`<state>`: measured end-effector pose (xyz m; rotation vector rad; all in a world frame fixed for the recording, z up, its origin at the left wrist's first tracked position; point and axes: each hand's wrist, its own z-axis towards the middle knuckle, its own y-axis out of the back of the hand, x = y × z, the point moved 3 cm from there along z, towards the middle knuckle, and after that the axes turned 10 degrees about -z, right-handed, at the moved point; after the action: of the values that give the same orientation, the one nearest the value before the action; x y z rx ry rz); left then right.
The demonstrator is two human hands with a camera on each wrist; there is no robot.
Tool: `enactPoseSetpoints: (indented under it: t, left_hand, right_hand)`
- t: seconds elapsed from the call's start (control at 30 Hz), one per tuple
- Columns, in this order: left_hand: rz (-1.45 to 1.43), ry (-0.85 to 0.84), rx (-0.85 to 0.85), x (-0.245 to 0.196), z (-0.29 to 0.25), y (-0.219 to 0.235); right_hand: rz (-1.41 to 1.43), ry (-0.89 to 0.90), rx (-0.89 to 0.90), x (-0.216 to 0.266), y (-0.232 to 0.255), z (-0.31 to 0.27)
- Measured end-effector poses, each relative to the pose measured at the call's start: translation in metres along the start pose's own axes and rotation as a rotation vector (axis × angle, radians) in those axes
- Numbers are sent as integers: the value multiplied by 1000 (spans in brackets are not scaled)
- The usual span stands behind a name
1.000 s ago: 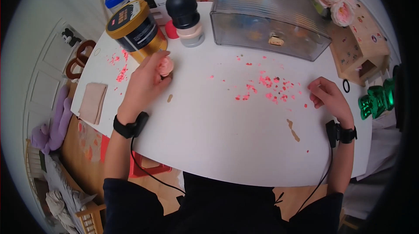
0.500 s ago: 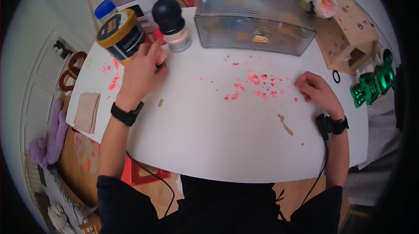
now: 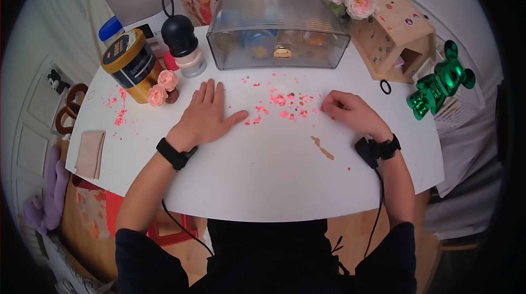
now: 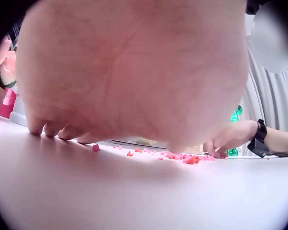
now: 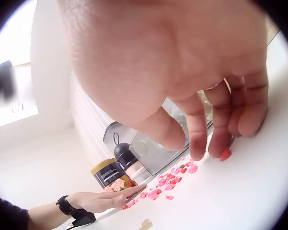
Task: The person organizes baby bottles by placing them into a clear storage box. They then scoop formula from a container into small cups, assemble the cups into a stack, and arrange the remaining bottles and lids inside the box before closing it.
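Observation:
My left hand (image 3: 205,116) is laid out with straight fingers and the thumb spread, palm facing the white table (image 3: 246,184). In the left wrist view its fingertips come down to the tabletop. Small pink and red bits (image 3: 285,105) lie scattered between my two hands. At the right edge of these bits is my right hand (image 3: 353,112), its fingers loosely bent and fingertips low by the table. The right wrist view shows a red bit (image 5: 225,154) right at one fingertip. Small pink roses (image 3: 163,90) on a brown base stand left of my left hand, against the tub.
A gold tub (image 3: 131,66), a black-topped bottle (image 3: 181,39) and a grey clear case (image 3: 279,47) line the back. More pink bits (image 3: 119,113) and a folded beige cloth (image 3: 90,154) lie left. Right stand a wooden house (image 3: 394,36) and a green bear figure (image 3: 445,80).
My left hand has let go of the pink roses beside the tub, moved right and flattened toward the table. The right hand keeps its place by the bits. The head view has turned.

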<state>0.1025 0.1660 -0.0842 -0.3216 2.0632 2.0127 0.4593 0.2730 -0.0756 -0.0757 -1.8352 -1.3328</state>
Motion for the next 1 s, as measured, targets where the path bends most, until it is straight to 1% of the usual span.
enactPoseSetpoints:
  t: [0.03,0.07,0.13,0.23,0.37,0.47,0.57,0.67,0.77,0.87,0.97,1.0]
  left_hand:
    - [-19,34,50,-4,1,-4]
    - [-30,30,82,-9,4,-7]
    - [-55,25,145,-19,11,-12]
    - [-63,-48,199,-47,15,-18]
    - [-321,-159,210,-84,16,-17]
    - [-308,-137,117,-84,42,-22]
    - [-246,-11,98,-88,54,-20]
    - [-115,-72,165,-97,56,-32]
    - [-204,-155,221,-110,40,-29]
    - [-200,-182,182,-121,44,-19]
    - [-51,-202,-61,-124,64,-23]
    - [-22,-196,-35,-124,69,-26]
  right_hand:
    - [-21,24,1,7,0,-1]
    - [-41,46,3,13,1,-2]
    - [2,32,-18,20,3,-3]
    - [36,39,-51,12,3,-3]
    - [30,63,-100,7,7,-5]
    - [35,75,-116,5,5,-4]
    - [-120,122,-166,5,3,-4]
    - [-392,144,-296,13,-4,-15]
    - [-377,145,-226,14,-7,-15]
    - [-357,193,-209,16,-10,-15]
    - [-302,161,-188,20,-9,-16]
    - [-316,181,-210,21,-10,-16]
